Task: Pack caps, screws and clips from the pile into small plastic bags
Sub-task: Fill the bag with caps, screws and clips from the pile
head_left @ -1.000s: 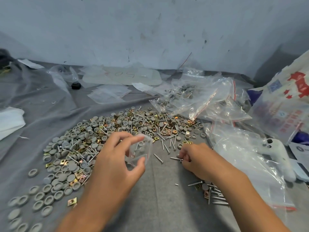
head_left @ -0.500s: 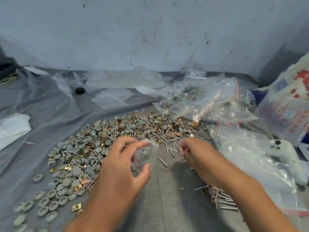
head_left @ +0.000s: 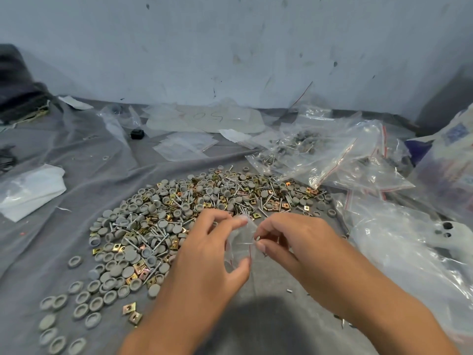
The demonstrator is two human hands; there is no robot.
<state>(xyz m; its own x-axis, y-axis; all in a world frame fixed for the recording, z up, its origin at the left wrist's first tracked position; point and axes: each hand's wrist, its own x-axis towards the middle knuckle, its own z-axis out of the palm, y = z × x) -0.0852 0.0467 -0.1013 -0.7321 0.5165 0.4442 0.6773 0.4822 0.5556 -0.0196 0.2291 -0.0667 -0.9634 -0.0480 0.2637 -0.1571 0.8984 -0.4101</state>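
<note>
The left hand (head_left: pixel 207 254) still pinches a small clear bag (head_left: pixel 240 243) between fingertips and thumb, above the near middle of the grey cloth (head_left: pixel 84 160), just in front of the pile (head_left: pixel 194 213) of caps, screws and clips. The right hand (head_left: pixel 294 242), which a second ago was down on the cloth picking among loose screws, has come up to the bag's mouth and now pinches a screw (head_left: pixel 249 243) there, its shaft lying inside the bag. Filled bags (head_left: pixel 332 155) lie toward the far right edge, unchanged.
</note>
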